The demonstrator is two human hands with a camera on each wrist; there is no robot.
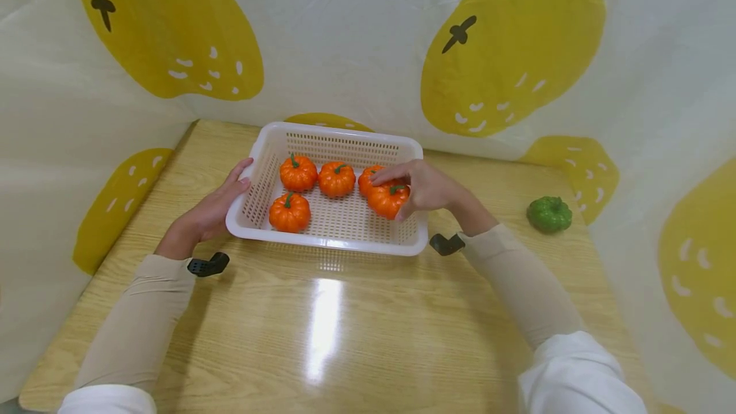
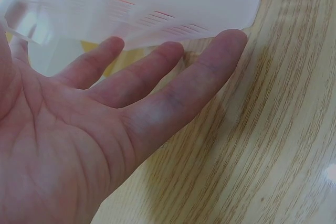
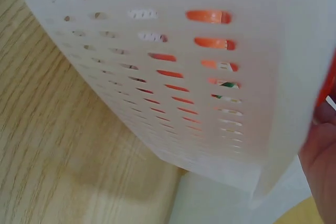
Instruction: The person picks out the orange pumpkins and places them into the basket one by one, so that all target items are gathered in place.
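A white slotted plastic basket (image 1: pixel 328 243) sits on the wooden table with several small orange pumpkins inside. My left hand (image 1: pixel 215 206) holds the basket's left end, fingertips over the rim in the head view. In the left wrist view, long fingers (image 2: pixel 173 85) lie against its outer wall. Over the right end reaches my right hand (image 1: pixel 428 187), gripping an orange pumpkin (image 1: pixel 386 202) between thumb and fingers. Another pumpkin (image 1: pixel 368 177) is partly hidden behind it. Three more, including a pumpkin (image 1: pixel 290 213) at front left, rest on the basket floor.
A green ribbed vegetable (image 1: pixel 549 214), like a small pumpkin or pepper, lies on the table (image 1: pixel 391 331) at the right. A pale curtain (image 1: pixel 345 37) with yellow fruit prints hangs behind the table and along both sides.
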